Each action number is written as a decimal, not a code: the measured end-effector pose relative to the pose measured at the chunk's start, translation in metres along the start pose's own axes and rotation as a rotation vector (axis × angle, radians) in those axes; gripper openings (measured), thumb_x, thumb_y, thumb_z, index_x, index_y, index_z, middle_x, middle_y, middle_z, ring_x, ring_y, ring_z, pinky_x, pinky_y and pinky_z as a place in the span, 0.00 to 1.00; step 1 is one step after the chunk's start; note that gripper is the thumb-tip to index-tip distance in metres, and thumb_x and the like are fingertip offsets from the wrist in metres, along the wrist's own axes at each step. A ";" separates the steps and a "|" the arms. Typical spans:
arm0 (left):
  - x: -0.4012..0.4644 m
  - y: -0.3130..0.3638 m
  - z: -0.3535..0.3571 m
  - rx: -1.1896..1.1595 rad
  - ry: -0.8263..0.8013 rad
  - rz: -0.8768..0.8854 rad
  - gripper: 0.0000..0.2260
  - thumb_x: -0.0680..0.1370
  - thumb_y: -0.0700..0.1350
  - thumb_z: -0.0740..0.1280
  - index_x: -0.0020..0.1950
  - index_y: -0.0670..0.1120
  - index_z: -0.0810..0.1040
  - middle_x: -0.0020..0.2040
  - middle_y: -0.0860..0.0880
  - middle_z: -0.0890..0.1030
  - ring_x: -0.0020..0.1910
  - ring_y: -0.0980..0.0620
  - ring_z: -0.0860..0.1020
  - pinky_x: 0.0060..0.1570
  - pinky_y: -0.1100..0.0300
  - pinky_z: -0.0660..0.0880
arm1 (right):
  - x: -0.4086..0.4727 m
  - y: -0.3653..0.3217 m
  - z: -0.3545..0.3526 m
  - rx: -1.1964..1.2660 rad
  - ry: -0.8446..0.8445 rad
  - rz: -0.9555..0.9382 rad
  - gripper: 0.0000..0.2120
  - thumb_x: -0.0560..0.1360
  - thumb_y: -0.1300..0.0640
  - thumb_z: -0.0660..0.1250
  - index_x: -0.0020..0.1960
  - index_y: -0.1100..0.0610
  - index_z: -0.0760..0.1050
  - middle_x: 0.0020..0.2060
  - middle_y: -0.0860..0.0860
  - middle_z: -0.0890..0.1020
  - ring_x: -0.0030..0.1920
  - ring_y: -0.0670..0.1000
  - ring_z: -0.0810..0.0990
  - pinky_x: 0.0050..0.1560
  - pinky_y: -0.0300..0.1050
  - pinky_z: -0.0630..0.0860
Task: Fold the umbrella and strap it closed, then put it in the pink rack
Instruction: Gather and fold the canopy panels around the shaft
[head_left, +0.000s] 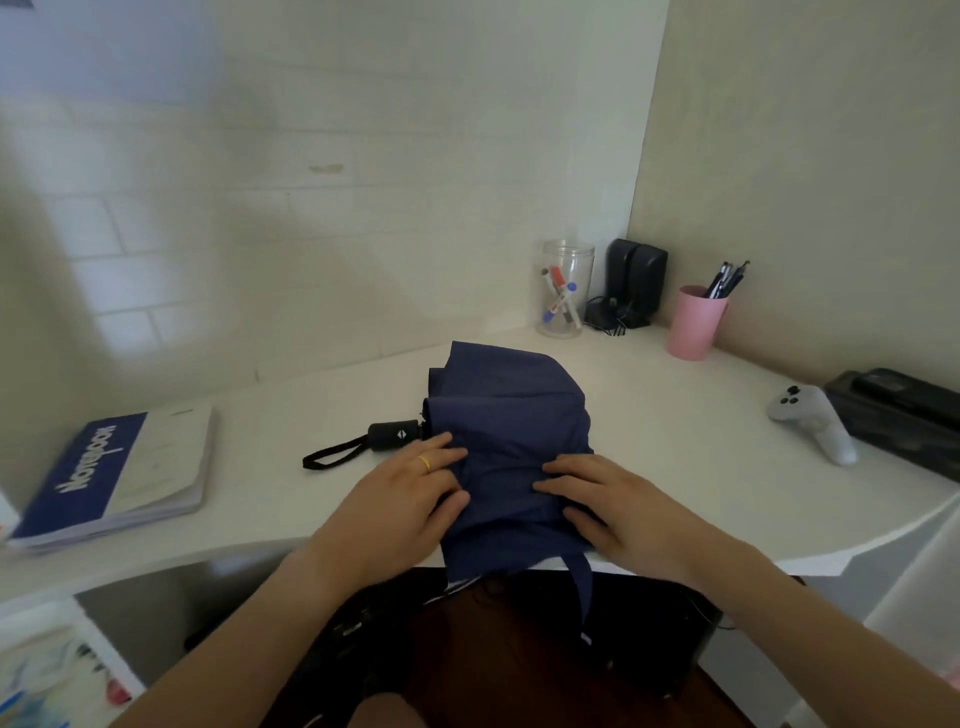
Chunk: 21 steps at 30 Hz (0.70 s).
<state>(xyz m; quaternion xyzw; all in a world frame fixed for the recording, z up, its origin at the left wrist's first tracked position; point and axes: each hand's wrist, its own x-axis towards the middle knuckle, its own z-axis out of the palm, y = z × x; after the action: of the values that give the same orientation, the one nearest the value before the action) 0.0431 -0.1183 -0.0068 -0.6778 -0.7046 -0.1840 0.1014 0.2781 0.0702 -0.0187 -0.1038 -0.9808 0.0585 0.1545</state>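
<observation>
Both palms are pressing down: my left hand (402, 493) and right hand (605, 501) are lying open and flat on the umbrella (506, 441), pinning its loose folds to the worktop (675, 415); its strap (582, 587) is dangling below my right hand, unfastened.

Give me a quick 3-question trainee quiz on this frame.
1. True or false: the strap is already wrapped round the umbrella.
2. Which hand wears a ring: A) left hand B) right hand?
3. What does the pink cup hold?

Key: 1. False, it hangs off the desk edge. 2. A. 3. Pens.
</observation>
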 end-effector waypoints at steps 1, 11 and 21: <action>0.008 -0.007 0.000 0.017 -0.013 -0.006 0.26 0.82 0.59 0.51 0.51 0.48 0.86 0.72 0.49 0.79 0.78 0.51 0.68 0.77 0.59 0.56 | 0.009 0.002 0.003 -0.005 0.006 0.000 0.19 0.81 0.54 0.60 0.71 0.51 0.75 0.70 0.50 0.75 0.70 0.50 0.73 0.73 0.40 0.67; 0.018 -0.026 -0.005 0.180 -0.014 0.071 0.14 0.79 0.57 0.64 0.61 0.53 0.80 0.54 0.52 0.86 0.63 0.52 0.78 0.68 0.57 0.71 | 0.030 -0.006 -0.002 0.052 0.106 0.096 0.13 0.80 0.51 0.65 0.63 0.47 0.80 0.63 0.42 0.79 0.64 0.42 0.75 0.66 0.33 0.68; 0.022 -0.029 0.015 0.308 0.065 0.237 0.17 0.84 0.52 0.58 0.54 0.48 0.86 0.54 0.50 0.82 0.54 0.49 0.80 0.59 0.53 0.78 | 0.096 0.030 -0.035 0.660 0.480 0.688 0.13 0.74 0.47 0.74 0.54 0.53 0.84 0.49 0.46 0.87 0.49 0.45 0.84 0.53 0.36 0.78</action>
<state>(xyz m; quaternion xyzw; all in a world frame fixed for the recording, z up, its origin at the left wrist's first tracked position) 0.0148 -0.0925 -0.0154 -0.7262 -0.6361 -0.0826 0.2475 0.2050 0.1239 0.0376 -0.3759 -0.7567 0.3857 0.3706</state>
